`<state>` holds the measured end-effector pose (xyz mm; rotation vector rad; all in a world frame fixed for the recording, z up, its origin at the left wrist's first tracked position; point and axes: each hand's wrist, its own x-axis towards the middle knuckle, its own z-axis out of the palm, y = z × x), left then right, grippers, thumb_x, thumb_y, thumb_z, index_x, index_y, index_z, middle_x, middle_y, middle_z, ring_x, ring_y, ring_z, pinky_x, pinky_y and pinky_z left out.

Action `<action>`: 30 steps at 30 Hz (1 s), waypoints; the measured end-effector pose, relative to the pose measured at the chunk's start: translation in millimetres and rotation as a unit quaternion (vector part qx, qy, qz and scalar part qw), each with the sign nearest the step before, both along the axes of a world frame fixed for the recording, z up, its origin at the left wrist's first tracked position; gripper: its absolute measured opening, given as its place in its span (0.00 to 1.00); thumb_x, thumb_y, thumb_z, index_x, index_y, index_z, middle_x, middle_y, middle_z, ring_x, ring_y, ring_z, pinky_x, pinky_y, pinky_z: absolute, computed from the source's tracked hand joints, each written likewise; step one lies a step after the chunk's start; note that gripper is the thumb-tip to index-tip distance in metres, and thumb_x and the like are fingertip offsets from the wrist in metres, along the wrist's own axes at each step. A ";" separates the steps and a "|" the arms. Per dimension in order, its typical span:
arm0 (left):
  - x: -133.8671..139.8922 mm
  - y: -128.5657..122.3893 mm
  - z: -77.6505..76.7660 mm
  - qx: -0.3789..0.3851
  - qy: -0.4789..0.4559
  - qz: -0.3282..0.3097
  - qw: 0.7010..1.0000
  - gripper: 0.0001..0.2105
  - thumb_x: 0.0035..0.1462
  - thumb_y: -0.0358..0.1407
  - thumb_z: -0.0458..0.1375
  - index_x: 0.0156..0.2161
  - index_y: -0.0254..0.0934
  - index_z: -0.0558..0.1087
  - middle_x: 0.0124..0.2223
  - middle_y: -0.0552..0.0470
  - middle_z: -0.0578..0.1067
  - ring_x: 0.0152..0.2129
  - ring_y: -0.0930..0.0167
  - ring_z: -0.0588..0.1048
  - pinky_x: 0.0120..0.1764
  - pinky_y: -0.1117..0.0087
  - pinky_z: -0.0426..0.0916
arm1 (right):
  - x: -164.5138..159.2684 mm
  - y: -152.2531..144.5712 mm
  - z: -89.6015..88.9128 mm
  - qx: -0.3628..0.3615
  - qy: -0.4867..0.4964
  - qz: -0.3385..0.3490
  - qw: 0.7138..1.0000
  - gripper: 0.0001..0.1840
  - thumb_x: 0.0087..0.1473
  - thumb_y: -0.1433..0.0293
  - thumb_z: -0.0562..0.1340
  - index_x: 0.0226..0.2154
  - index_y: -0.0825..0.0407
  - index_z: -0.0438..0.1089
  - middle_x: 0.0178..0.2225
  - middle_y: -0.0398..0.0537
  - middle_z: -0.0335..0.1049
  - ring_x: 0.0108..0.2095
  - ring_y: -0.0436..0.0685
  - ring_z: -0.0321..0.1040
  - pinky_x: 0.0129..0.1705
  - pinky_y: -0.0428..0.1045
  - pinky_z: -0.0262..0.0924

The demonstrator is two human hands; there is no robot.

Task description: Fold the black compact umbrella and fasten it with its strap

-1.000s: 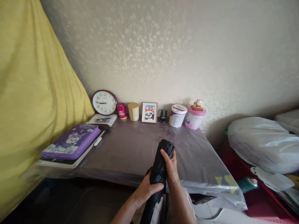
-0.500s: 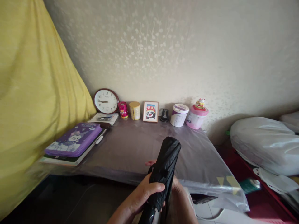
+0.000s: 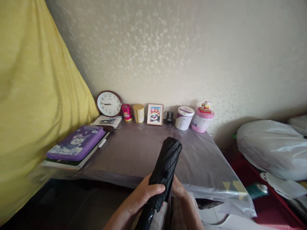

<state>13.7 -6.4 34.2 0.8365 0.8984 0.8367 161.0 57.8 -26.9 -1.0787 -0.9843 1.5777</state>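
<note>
Plastic-covered table (image 3: 129,150): greyish-purple, below leaf-patterned wallpaper (image 3: 148,41)
Cloth (image 3: 28,95): yellow, hanging left
Folding umbrella (image 3: 167,161): black, furled, tilted
Left hand (image 3: 145,191): grasping umbrella
Right hand (image 3: 178,187): partly hidden, cannot tell

Right hand (image 3: 178,187) now lower (behind umbrella (image 3: 166,163))

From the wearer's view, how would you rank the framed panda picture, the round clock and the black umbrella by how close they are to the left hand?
Nearest to the left hand first:
1. Black umbrella: in its grip.
2. Framed panda picture: back of the table, near the middle.
3. Round clock: back left corner.
</note>
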 end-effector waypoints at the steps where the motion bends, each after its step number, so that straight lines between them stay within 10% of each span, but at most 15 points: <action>1: -3.3 1.4 -0.5 0.009 0.005 -0.001 1.000 0.19 0.45 0.41 0.59 0.42 0.34 0.67 0.26 0.54 0.71 0.20 0.72 0.72 0.21 0.75 0.65 | 3.3 1.6 -0.4 0.012 -0.004 0.077 0.997 0.11 0.28 0.65 0.71 0.16 0.53 0.71 0.17 0.42 0.68 0.21 0.53 0.64 0.26 0.48 0.62; 4: -11.3 5.1 -4.5 0.039 0.024 0.004 0.999 0.17 0.46 0.40 0.58 0.42 0.33 0.68 0.29 0.53 0.72 0.20 0.74 0.71 0.21 0.75 0.65 | 15.0 5.4 -4.0 0.052 -0.041 0.199 0.978 0.16 0.41 0.58 0.65 0.19 0.54 0.71 0.17 0.40 0.66 0.19 0.48 0.59 0.25 0.44 0.58; 20: -17.8 7.6 -13.8 0.068 0.077 0.072 0.992 0.24 0.47 0.36 0.59 0.50 0.40 0.60 0.30 0.56 0.71 0.20 0.75 0.70 0.24 0.73 0.66 | 21.3 -0.4 -34.6 0.091 -0.164 0.233 0.954 0.21 0.48 0.53 0.59 0.20 0.53 0.62 0.18 0.38 0.60 0.17 0.45 0.55 0.20 0.42 0.51; 30: -19.6 13.5 -27.1 0.046 0.096 0.109 0.988 0.21 0.47 0.39 0.60 0.45 0.39 0.59 0.30 0.57 0.69 0.21 0.74 0.71 0.25 0.72 0.67 | 28.1 -6.5 14.0 0.166 -0.083 0.140 0.973 0.15 0.48 0.62 0.63 0.19 0.53 0.63 0.25 0.41 0.63 0.22 0.45 0.58 0.23 0.42 0.54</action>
